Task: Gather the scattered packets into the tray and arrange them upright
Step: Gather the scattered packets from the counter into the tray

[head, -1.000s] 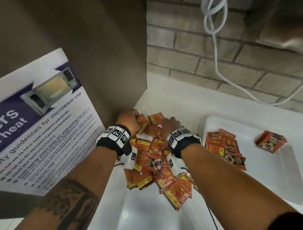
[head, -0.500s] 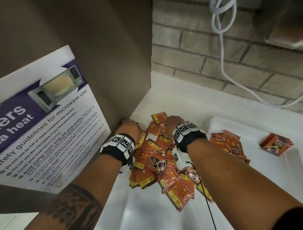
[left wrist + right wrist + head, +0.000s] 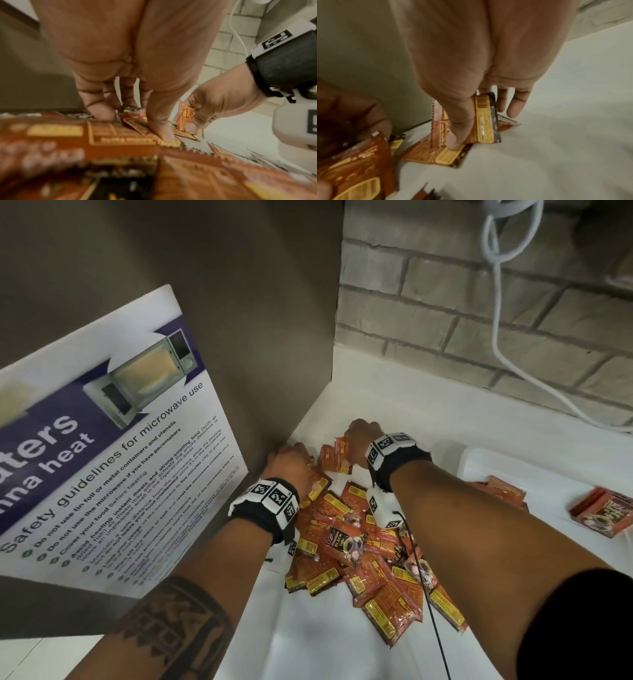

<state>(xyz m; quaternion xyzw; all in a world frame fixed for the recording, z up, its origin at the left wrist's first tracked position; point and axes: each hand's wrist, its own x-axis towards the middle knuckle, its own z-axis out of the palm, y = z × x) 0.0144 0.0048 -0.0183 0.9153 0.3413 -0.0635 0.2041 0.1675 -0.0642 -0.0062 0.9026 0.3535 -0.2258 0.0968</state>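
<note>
Closest in, a heap of orange-red coffee sachets [image 3: 363, 556] sprawls flat on the white counter [image 3: 308, 642], several overlapping, one face-up with "BLACK" on a dark panel. A thin black cable [image 3: 432, 618] trails over the pile from the right wrist band.

Just beyond, both forearms reach in over the heap. The left hand [image 3: 291, 463] is down at the far-left edge of the pile, close against the brown cabinet side [image 3: 239, 302]; in the left wrist view its fingers [image 3: 101, 108] are bent downward, with tips pressing on sachets lying flat, thumb planted on another. Whether anything is truly pinched there, I cannot tell.

The right hand [image 3: 361, 436] sits a little farther back, and here it's clear: thumb and fingers are curled round a small clutch of sachets [image 3: 485, 119] held on edge, yellow label panels showing, the little finger [image 3: 515, 106] straight and free beside them. More sachets lie flat under that grip.

Off to the right, the white tray [image 3: 548, 529] sits on the counter with a group of sachets [image 3: 503, 491] at its left end, partly hidden by the right forearm, and a separate small bundle [image 3: 603, 513] farther right inside it.

On the left, a microwave safety poster [image 3: 102, 446] leans along the cabinet. At the back, a grey brick wall [image 3: 445, 313] with a white cord [image 3: 500, 337] hanging down it.
</note>
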